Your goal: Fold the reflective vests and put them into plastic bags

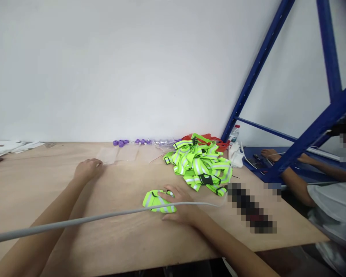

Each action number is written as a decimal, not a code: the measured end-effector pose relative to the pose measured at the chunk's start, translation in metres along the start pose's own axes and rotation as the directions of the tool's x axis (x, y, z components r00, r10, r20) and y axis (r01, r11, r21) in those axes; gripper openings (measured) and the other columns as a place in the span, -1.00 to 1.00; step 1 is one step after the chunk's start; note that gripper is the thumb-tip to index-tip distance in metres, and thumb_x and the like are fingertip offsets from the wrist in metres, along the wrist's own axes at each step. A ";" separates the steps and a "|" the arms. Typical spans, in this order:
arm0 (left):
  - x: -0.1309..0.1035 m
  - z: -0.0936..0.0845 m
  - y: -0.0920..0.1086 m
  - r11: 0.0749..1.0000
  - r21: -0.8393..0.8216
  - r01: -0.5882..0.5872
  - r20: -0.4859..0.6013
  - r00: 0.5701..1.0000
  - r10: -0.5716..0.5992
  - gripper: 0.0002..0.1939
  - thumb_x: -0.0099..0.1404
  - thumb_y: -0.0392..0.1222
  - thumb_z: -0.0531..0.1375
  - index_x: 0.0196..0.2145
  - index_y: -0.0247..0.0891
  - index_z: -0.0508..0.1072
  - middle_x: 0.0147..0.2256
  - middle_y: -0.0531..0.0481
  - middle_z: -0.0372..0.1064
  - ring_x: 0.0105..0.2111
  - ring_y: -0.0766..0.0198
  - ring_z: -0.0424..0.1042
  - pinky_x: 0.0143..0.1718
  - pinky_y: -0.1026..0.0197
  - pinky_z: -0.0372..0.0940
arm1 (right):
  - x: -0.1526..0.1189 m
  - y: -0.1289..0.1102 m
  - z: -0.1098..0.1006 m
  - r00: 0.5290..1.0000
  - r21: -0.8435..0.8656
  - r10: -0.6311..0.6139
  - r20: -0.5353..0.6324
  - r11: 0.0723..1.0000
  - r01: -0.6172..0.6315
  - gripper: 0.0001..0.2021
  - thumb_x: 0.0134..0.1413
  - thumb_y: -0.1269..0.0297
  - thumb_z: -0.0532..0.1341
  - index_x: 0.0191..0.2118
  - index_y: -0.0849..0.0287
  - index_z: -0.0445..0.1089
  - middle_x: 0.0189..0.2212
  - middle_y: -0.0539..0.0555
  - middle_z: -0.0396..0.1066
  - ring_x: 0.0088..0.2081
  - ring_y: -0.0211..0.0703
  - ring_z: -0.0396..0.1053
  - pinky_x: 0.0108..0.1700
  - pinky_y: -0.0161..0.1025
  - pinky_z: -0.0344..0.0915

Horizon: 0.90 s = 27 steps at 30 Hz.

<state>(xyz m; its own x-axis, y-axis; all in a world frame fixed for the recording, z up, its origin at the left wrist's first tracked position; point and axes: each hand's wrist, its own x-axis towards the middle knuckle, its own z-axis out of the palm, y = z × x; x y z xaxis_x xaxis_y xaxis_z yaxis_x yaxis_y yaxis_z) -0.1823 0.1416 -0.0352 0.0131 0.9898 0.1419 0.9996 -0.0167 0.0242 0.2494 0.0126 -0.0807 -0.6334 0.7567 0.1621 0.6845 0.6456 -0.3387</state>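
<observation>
My left hand [88, 169] rests on the wooden table at the near left corner of a clear plastic bag [107, 155], its fingers bent together; whether they pinch the bag's edge is too small to tell. Near the middle front, my right hand [177, 204] lies with spread fingers on the right side of a folded neon-yellow reflective strap [155, 201]. Behind it and to the right is a tangled pile of the same straps [200, 163] with black buckles. A second clear bag [128, 152] lies flat beside the first.
Purple rolls [121, 143] line the wall side, with red straps [210, 138] and a water bottle [234, 134] behind the pile. A white cable [103, 215] crosses in front of both arms. Blue rack posts [256, 65] and another person's arms [296, 184] are at right.
</observation>
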 end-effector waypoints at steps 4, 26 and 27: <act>-0.022 -0.016 0.013 1.000 -0.006 0.000 0.018 1.000 0.000 -0.66 0.37 -0.07 0.00 -0.26 -0.22 0.55 -0.09 -0.19 0.53 -0.11 -0.11 0.48 -0.25 0.10 0.22 | -0.008 -0.011 -0.004 1.000 0.024 0.019 -0.001 1.000 -0.019 -0.30 0.11 0.03 0.36 0.35 -0.06 0.23 0.32 0.20 0.19 0.29 0.13 0.18 0.30 0.08 0.14; -0.131 -0.058 0.187 0.656 -0.646 -0.390 0.179 0.758 0.627 -0.76 0.19 -0.20 0.08 -0.60 -0.23 0.17 -0.61 0.13 0.08 -0.58 0.36 0.05 -0.53 0.24 -0.06 | -0.035 -0.086 -0.029 0.907 0.040 -0.398 0.136 0.917 0.396 -0.34 0.08 0.13 0.35 0.31 -0.08 0.24 0.23 0.12 0.34 0.24 0.09 0.21 0.33 0.08 -0.06; -0.134 -0.061 0.189 0.628 -0.681 -0.377 0.194 0.734 0.651 -0.76 0.21 -0.18 0.08 -0.59 -0.23 0.19 -0.60 0.14 0.09 -0.58 0.36 0.05 -0.54 0.26 -0.05 | -0.033 -0.090 -0.033 0.892 0.034 -0.429 0.144 0.903 0.428 -0.35 0.10 0.12 0.34 0.31 -0.07 0.24 0.23 0.12 0.34 0.24 0.09 0.21 0.31 0.06 -0.05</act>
<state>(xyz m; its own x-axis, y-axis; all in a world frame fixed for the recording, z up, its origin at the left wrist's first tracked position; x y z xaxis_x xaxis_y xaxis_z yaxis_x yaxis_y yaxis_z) 0.0036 -0.0025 0.0111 0.6655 0.7428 -0.0726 0.6050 -0.4800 0.6353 0.2208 -0.0666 -0.0246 -0.9104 0.3831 0.1560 0.3342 0.9035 -0.2683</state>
